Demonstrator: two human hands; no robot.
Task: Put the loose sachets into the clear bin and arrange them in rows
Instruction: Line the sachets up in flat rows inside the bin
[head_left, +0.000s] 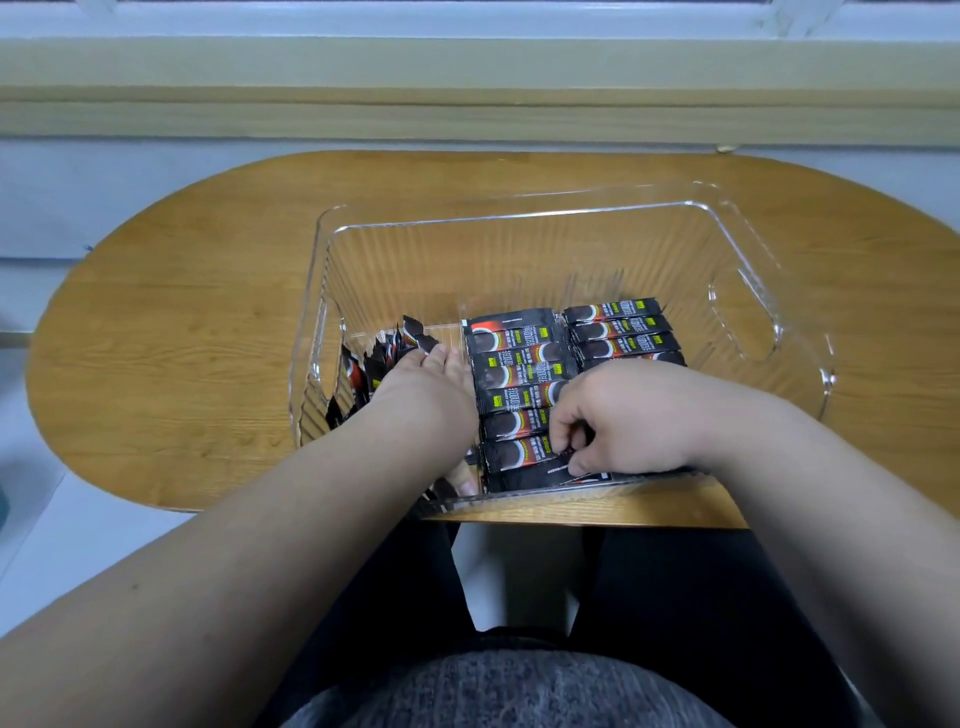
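Observation:
A clear ribbed bin (519, 249) stands on the wooden table. Inside it, black coffee sachets lie flat in a middle row (514, 374) and a right row (623, 330). At the bin's left end a bunch of sachets (384, 358) stands on edge. My left hand (431, 384) reaches into the bin with fingers straight, pressing against that upright bunch. My right hand (618, 421) is at the near end of the middle row, its thumb and fingers pinching the nearest black sachet (535, 470). The near part of the right row is hidden under my right hand.
The oval wooden table (208, 322) stands against a wall under a window sill (467, 73). The bin sits at the table's near edge, its far half holding no sachets. My lap and grey top are below the table edge.

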